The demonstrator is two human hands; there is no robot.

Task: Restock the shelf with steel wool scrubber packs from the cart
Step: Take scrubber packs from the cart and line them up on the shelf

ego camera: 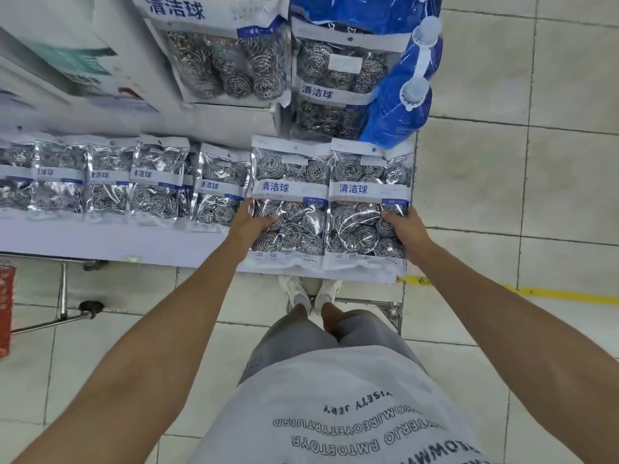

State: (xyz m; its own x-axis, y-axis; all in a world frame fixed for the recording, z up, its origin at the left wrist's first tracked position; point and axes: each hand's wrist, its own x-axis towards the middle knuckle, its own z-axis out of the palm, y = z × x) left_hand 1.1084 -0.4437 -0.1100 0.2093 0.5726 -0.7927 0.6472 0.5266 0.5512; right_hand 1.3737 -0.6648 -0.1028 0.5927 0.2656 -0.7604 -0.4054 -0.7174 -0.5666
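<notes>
Two clear packs of steel wool scrubbers lie side by side at the right end of the white shelf (pixel 117 239). My left hand (pixel 249 226) grips the left pack (pixel 289 202) at its lower left edge. My right hand (pixel 403 229) grips the right pack (pixel 370 202) at its lower right edge. Both packs lie flat with their bottom edges overhanging the shelf front. To their left, several more scrubber packs (pixel 110 179) stand in a row along the shelf.
Higher shelves hold larger scrubber packs (pixel 227 61) and more packs (pixel 335 85). Blue liquid bottles (pixel 398 112) stand beside them on the right. A metal cart frame (pixel 63 296) with a wheel sits on the tiled floor at the left, next to a red item (pixel 5 309).
</notes>
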